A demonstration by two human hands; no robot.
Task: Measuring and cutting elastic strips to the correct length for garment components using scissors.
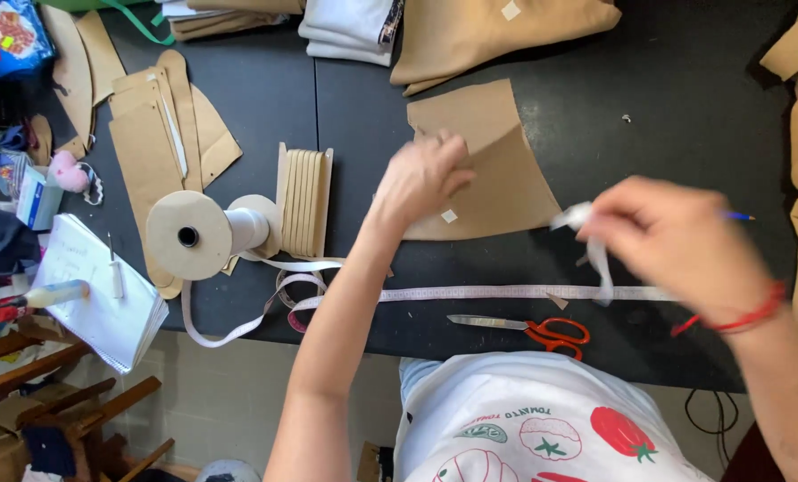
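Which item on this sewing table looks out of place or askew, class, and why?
The measuring tape stands out: it trails loosely across the black table, and its looped end hangs over the front edge. The red-handled scissors lie close to that same edge. The rest looks like ordinary working clutter.

Blurred hand, hidden edges

The right hand (pixel 676 245) and its white strip (pixel 591 241) are motion-blurred; the left hand (pixel 421 178) covers part of the tan fabric piece (pixel 497 170); far fabric stacks (pixel 506 31) are cropped.
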